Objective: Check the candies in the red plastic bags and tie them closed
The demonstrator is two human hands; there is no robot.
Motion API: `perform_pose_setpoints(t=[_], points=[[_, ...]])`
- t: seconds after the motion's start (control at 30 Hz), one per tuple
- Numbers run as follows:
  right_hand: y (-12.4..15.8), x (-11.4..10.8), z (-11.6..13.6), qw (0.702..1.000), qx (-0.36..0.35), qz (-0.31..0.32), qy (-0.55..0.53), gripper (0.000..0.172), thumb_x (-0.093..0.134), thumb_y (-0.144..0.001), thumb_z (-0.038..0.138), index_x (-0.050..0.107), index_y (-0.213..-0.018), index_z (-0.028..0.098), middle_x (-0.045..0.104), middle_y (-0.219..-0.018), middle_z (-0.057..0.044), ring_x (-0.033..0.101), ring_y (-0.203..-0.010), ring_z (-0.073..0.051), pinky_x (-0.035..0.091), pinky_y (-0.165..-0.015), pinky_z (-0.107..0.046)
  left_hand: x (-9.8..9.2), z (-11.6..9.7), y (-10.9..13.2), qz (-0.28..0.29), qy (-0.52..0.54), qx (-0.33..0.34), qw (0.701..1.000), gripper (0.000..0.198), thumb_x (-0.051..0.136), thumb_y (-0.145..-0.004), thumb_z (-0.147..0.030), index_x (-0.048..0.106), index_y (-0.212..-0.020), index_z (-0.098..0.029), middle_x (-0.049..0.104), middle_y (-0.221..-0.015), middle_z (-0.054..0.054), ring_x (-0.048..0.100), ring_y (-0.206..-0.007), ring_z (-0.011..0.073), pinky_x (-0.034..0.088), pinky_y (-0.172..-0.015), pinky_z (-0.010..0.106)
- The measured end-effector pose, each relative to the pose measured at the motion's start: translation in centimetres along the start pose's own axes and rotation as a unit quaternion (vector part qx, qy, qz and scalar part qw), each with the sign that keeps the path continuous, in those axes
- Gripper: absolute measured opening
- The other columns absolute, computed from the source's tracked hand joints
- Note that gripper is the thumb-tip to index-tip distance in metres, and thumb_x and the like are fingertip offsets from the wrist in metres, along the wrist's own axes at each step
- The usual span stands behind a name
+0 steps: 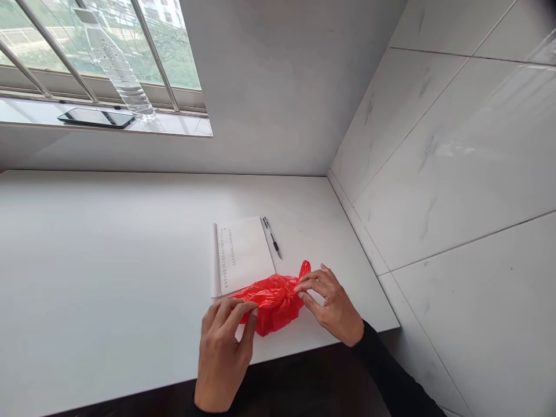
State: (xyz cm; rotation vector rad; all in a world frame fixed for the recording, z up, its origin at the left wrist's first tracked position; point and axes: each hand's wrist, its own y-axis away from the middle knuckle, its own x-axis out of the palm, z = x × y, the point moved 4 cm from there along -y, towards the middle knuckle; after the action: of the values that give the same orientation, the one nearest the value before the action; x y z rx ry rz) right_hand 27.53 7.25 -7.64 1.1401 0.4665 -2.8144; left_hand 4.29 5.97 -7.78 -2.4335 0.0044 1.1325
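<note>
A crumpled red plastic bag (274, 302) lies on the white counter (108, 260) near its front edge. My left hand (223, 353) pinches the bag's left end between thumb and fingers. My right hand (332, 304) pinches the bag's right end, where a red tip sticks up. The bag overlaps the lower edge of a white sheet of paper (241, 255) with small printed text. A black pen (272, 236) lies just right of the paper.
A marble-tiled wall (456, 162) borders the counter on the right. On the window sill at the back left stand a clear plastic water bottle (119, 69) and a dark phone (96, 117) lying flat. The counter's front edge drops to a dark floor.
</note>
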Motion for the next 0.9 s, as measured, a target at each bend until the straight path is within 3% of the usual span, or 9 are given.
perform_pose_setpoints(t=[0.1, 0.2, 0.33, 0.47, 0.53, 0.6, 0.7, 0.77, 0.9], points=[[0.0, 0.0, 0.4, 1.0, 0.006, -0.025, 0.007, 0.016, 0.058, -0.096, 0.018, 0.07, -0.101, 0.029, 0.065, -0.11, -0.003, 0.062, -0.111, -0.021, 0.028, -0.12, -0.057, -0.3, -0.2, 0.2, -0.008, 0.009, -0.017, 1.0, 0.015, 0.059, -0.097, -0.024, 0.067, -0.11, -0.026, 0.067, -0.111, 0.006, 0.055, -0.112, 0.0275, 0.049, -0.093, 0.044], [-0.4, 0.1, 1.3, 1.0, -0.008, -0.028, -0.005, 0.017, 0.055, -0.097, 0.017, 0.067, -0.102, 0.027, 0.066, -0.11, -0.004, 0.061, -0.11, -0.021, 0.031, -0.119, -0.055, 0.2, -1.3, -0.2, -0.004, 0.009, 0.016, 1.0, 0.026, 0.061, -0.096, -0.023, 0.063, -0.122, -0.025, 0.065, -0.123, 0.007, 0.054, -0.121, 0.0283, 0.047, -0.1, 0.045], [-0.8, -0.8, 1.2, 0.999, -0.01, -0.034, -0.019, 0.015, 0.053, -0.097, 0.017, 0.064, -0.101, 0.027, 0.068, -0.108, -0.002, 0.061, -0.108, -0.021, 0.032, -0.118, -0.053, -0.6, -0.7, -0.8, -0.056, 0.007, 0.031, 0.998, 0.009, 0.062, -0.095, -0.019, 0.066, -0.1, -0.024, 0.072, -0.099, 0.003, 0.061, -0.105, 0.0256, 0.046, -0.099, 0.046], [-0.7, -1.9, -0.3, 0.995, 0.067, -0.07, -0.02, 0.012, 0.052, -0.098, 0.022, 0.062, -0.101, 0.026, 0.069, -0.108, -0.003, 0.057, -0.11, -0.024, 0.047, -0.1, -0.047, -2.4, 1.2, -0.9, -0.099, 0.001, -0.058, 0.993, 0.007, 0.062, -0.096, -0.027, 0.066, -0.101, -0.024, 0.07, -0.097, 0.004, 0.061, -0.097, 0.0246, 0.05, -0.089, 0.041], [-0.7, -1.5, -0.1, 0.996, 0.07, -0.055, -0.032, 0.013, 0.052, -0.098, 0.022, 0.063, -0.102, 0.027, 0.069, -0.107, -0.003, 0.057, -0.111, -0.024, 0.049, -0.096, -0.044, -2.0, 0.6, -1.2, -0.072, 0.017, -0.047, 0.996, 0.018, 0.063, -0.095, -0.03, 0.066, -0.112, -0.025, 0.07, -0.107, 0.006, 0.061, -0.105, 0.0252, 0.051, -0.09, 0.04], [-0.8, -1.0, 0.7, 0.997, 0.056, -0.033, -0.049, 0.013, 0.052, -0.098, 0.022, 0.064, -0.102, 0.027, 0.069, -0.106, -0.002, 0.057, -0.109, -0.023, 0.05, -0.097, -0.042, -0.7, -1.0, -1.7, -0.024, 0.032, 0.005, 0.999, 0.024, 0.063, -0.095, -0.029, 0.064, -0.119, -0.025, 0.069, -0.115, 0.006, 0.06, -0.113, 0.0261, 0.049, -0.095, 0.042], [-0.8, -0.7, 1.4, 0.997, 0.045, -0.02, -0.055, 0.014, 0.053, -0.098, 0.022, 0.065, -0.101, 0.028, 0.069, -0.104, -0.002, 0.059, -0.108, -0.023, 0.051, -0.097, -0.042, 0.8, -2.4, -2.1, 0.021, 0.03, 0.043, 0.998, 0.01, 0.057, -0.098, -0.024, 0.066, -0.101, -0.024, 0.071, -0.1, 0.004, 0.062, -0.103, 0.0245, 0.047, -0.096, 0.043], [-0.6, -1.1, 0.8, 0.997, 0.055, -0.026, -0.039, 0.014, 0.054, -0.098, 0.024, 0.067, -0.1, 0.028, 0.069, -0.106, -0.003, 0.059, -0.109, -0.024, 0.051, -0.096, -0.043, 0.6, -2.1, -1.9, 0.018, 0.029, 0.036, 0.999, 0.012, 0.055, -0.098, -0.022, 0.064, -0.092, -0.023, 0.07, -0.091, 0.003, 0.063, -0.095, 0.0232, 0.047, -0.093, 0.042], [-0.1, -1.8, -0.6, 0.996, 0.086, -0.036, -0.009, 0.015, 0.053, -0.1, 0.03, 0.068, -0.099, 0.029, 0.067, -0.116, -0.005, 0.057, -0.117, -0.027, 0.051, -0.099, -0.048, -0.8, -0.4, -0.7, 0.016, 0.047, -0.007, 0.999, 0.008, 0.057, -0.098, -0.024, 0.064, -0.098, -0.024, 0.071, -0.096, 0.002, 0.062, -0.099, 0.0225, 0.049, -0.088, 0.038]])
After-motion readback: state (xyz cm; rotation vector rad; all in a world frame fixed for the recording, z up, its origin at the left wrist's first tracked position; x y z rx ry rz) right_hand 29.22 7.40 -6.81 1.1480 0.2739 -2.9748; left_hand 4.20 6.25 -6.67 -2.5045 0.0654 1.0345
